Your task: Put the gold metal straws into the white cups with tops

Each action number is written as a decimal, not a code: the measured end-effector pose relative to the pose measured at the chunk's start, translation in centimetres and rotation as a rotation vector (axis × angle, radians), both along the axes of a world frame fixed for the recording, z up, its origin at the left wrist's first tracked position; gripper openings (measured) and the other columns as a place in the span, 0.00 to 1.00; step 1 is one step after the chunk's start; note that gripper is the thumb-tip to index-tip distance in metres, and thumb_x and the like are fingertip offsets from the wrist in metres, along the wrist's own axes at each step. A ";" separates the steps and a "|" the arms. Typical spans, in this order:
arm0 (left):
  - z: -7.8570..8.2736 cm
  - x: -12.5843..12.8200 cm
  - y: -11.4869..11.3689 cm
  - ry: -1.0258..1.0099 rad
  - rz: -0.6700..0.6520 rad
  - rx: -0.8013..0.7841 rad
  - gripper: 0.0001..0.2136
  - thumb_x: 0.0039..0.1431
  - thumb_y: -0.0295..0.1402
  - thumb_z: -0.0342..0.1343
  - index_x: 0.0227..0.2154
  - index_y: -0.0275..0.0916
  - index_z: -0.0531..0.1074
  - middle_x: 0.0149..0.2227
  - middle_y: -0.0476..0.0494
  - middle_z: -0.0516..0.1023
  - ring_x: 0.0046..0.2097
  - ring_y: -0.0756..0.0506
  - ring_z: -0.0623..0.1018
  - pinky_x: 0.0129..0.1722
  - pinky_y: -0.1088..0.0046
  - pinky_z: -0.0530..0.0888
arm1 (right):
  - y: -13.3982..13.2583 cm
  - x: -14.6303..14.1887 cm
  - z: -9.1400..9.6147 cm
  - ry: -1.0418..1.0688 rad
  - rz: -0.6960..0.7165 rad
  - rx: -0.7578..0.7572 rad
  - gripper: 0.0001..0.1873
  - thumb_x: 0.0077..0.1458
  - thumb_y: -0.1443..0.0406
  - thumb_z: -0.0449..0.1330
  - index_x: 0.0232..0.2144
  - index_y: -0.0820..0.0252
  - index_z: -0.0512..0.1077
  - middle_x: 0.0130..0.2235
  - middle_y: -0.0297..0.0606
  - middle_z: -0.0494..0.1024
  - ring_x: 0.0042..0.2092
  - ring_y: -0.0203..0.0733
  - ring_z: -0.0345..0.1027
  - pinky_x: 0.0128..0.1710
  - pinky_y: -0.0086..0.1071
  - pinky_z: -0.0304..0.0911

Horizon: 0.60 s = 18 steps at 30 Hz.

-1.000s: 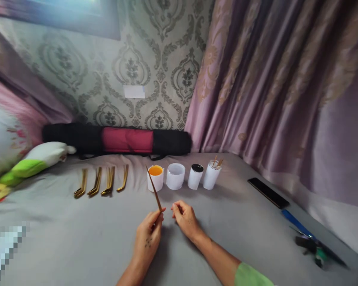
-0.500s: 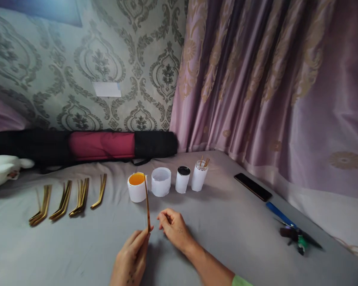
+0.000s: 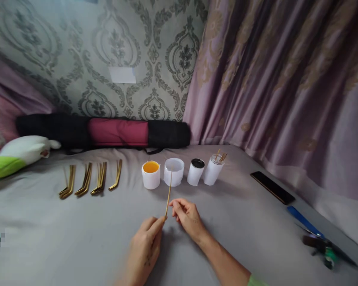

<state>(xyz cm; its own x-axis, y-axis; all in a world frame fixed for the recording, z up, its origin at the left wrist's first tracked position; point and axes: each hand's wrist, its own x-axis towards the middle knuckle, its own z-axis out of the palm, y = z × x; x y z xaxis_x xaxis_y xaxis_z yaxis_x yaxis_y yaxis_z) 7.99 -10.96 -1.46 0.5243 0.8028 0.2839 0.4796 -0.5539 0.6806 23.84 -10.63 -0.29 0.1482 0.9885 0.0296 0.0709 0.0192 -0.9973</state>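
Far left of the left hand: green-and-white plush (image 3: 20, 155), then four clusters of bent gold rods (image 3: 101, 176) on the gray sheet (image 3: 77, 238). Left hand (image 3: 146, 242) pinches the thin stick (image 3: 169, 191) by its lower end, thumb on top; stick slants up and away from it. Orange-filled cup (image 3: 151, 180) sits ahead of left hand; whitish cup (image 3: 173, 176) is behind the stick's tip. Right hand (image 3: 188, 217) has fingers curled, right beside the stick; can't tell if touching. Beyond it, slightly right: black-topped cup (image 3: 195, 174), jar with sticks (image 3: 213, 172). Well right of it: phone (image 3: 273, 187).
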 end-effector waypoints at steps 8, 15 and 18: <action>0.4 0.2 -0.1 0.074 0.070 0.070 0.14 0.58 0.29 0.38 0.41 0.42 0.67 0.30 0.45 0.66 0.32 0.50 0.67 0.31 0.76 0.65 | -0.1 -0.3 0.5 0.157 0.044 -0.023 0.17 0.53 0.55 0.49 0.30 0.63 0.68 0.22 0.30 0.64 0.19 0.26 0.51 0.17 0.23 0.48; 1.2 0.2 -0.1 0.110 0.084 0.053 0.15 0.58 0.29 0.37 0.41 0.41 0.68 0.29 0.44 0.67 0.32 0.49 0.67 0.32 0.76 0.64 | -0.2 -0.5 1.1 0.168 0.065 -0.047 0.19 0.52 0.53 0.49 0.33 0.63 0.69 0.22 0.31 0.64 0.20 0.27 0.53 0.18 0.23 0.50; 1.4 0.2 -0.1 0.105 0.077 0.036 0.16 0.58 0.29 0.37 0.42 0.42 0.68 0.29 0.44 0.67 0.33 0.49 0.67 0.32 0.75 0.63 | -0.1 -0.6 1.1 0.144 0.052 -0.066 0.19 0.50 0.53 0.52 0.32 0.63 0.69 0.22 0.31 0.63 0.19 0.27 0.52 0.18 0.23 0.49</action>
